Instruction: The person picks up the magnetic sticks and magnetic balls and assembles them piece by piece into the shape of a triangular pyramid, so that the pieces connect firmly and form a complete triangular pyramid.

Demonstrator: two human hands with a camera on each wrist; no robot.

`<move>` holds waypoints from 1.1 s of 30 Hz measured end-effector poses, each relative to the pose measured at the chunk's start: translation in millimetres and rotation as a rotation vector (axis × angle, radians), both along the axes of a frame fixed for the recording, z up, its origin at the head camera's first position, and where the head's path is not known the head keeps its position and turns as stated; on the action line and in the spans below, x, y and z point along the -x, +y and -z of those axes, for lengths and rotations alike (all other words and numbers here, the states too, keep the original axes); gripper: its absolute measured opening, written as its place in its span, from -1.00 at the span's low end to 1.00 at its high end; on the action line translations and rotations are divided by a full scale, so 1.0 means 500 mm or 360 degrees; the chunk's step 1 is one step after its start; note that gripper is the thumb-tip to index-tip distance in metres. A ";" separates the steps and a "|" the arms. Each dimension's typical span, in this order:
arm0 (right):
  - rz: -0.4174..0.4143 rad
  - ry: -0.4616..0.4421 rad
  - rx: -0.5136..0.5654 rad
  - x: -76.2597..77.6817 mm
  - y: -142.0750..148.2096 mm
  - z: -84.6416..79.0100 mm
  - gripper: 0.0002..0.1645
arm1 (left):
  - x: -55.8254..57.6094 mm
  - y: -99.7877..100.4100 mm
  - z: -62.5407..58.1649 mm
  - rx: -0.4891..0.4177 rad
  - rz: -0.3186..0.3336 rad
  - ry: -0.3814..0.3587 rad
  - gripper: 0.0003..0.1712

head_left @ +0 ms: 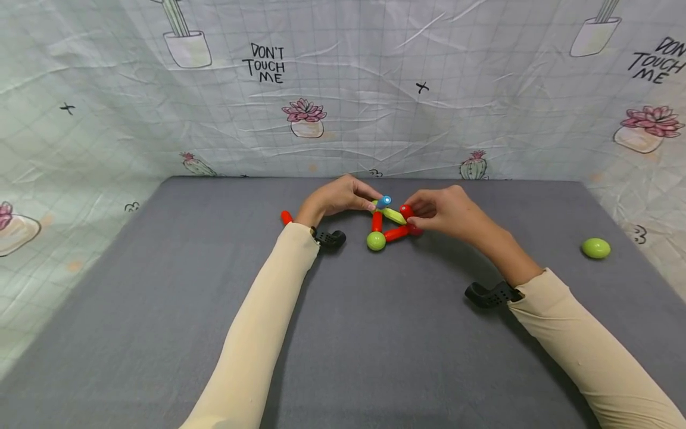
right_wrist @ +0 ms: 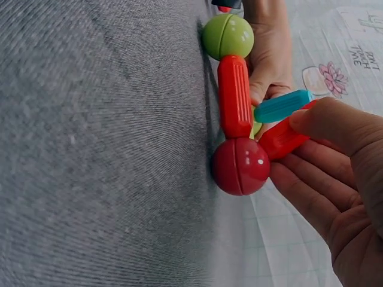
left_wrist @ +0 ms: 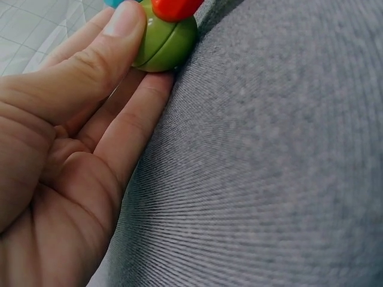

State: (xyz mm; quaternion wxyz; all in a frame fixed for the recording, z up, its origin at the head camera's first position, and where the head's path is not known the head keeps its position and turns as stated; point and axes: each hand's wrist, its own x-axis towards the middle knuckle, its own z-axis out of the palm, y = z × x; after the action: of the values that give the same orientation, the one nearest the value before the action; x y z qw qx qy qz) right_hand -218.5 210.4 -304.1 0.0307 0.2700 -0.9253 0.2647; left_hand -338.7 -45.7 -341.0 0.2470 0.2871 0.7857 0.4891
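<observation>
On the table lies a triangle of magnetic sticks and balls. A green ball [head_left: 376, 241] forms its front corner, joined by one red stick [right_wrist: 234, 95] to a dark red ball [right_wrist: 241, 167]. My left hand [head_left: 343, 195] grips the green ball [left_wrist: 167, 42] at the back corner between thumb and fingers. From that corner a blue stick [right_wrist: 284, 106] points upward. With thumb and fingertips, my right hand [head_left: 452, 213] pinches an upright red stick [right_wrist: 286, 139] whose lower end meets the dark red ball. A yellow-green stick [head_left: 394, 215] makes the back side of the triangle.
Another red stick [head_left: 286, 218] lies beside my left wrist, partly hidden by it. A loose green ball [head_left: 596, 248] sits far right on the grey table [head_left: 354, 345]. Behind the table hangs a printed cloth [head_left: 364, 77].
</observation>
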 end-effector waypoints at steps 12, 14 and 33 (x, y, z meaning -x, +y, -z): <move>0.0018 -0.0040 0.0005 0.006 0.004 -0.001 -0.71 | 0.002 0.005 0.002 0.0014 0.0002 0.0023 -0.65; 0.0016 -0.0040 0.0004 0.007 0.004 -0.002 -0.71 | 0.001 0.005 0.002 0.0004 -0.0002 0.0014 -0.65; 0.0012 0.0043 -0.0010 0.011 -0.009 -0.003 -0.75 | -0.003 0.007 0.003 0.0005 0.0001 0.0053 -0.66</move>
State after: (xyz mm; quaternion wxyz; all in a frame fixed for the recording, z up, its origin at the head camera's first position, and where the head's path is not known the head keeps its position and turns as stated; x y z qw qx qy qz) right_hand -224.0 205.9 -302.8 0.0434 0.2702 -0.9265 0.2581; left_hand -337.2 -42.3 -342.6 0.2346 0.2950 0.7903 0.4830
